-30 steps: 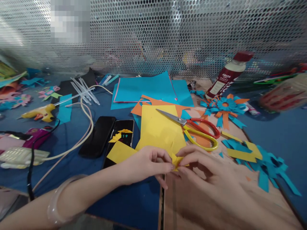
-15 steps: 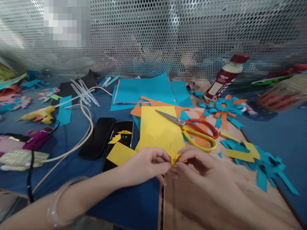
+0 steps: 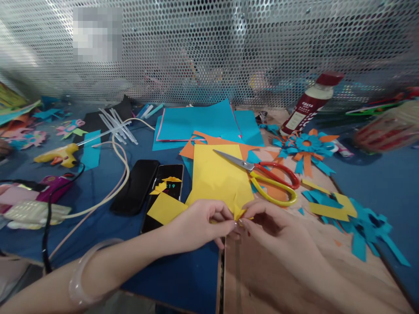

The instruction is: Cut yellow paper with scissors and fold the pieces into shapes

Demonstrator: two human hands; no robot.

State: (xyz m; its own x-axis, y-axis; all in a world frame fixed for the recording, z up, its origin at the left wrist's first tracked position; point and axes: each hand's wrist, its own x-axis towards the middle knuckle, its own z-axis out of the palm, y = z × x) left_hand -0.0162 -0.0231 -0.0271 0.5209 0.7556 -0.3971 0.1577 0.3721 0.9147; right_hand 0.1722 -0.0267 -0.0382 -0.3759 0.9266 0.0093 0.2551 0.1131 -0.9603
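Observation:
A small piece of folded yellow paper (image 3: 238, 213) is pinched between both hands above the front of the yellow sheet. My left hand (image 3: 209, 223) grips its left side with thumb and fingers. From the other side, my right hand (image 3: 272, 226) holds it in a pinch, partly hiding it. Just behind lies the large yellow sheet (image 3: 216, 170), with scissors (image 3: 250, 166) resting on it, their handles red and yellow. Left of my left hand, a yellow paper rectangle (image 3: 165, 208) and small folded yellow pieces (image 3: 159, 188) lie on a phone (image 3: 170, 173) with a lit screen.
Blue sheets (image 3: 199, 120) lie at the back against a perforated metal panel (image 3: 209, 52). To the left are a black phone (image 3: 135, 185), a yellow glue gun (image 3: 60, 155), glue sticks (image 3: 114, 124) and cables. A bottle (image 3: 309, 104) and blue-orange paper flowers (image 3: 306, 146) stand right.
The fingertips of both hands have shifted slightly on the folded yellow paper, thumbs closer together. The whole view has moved a little; the surrounding things stay in place.

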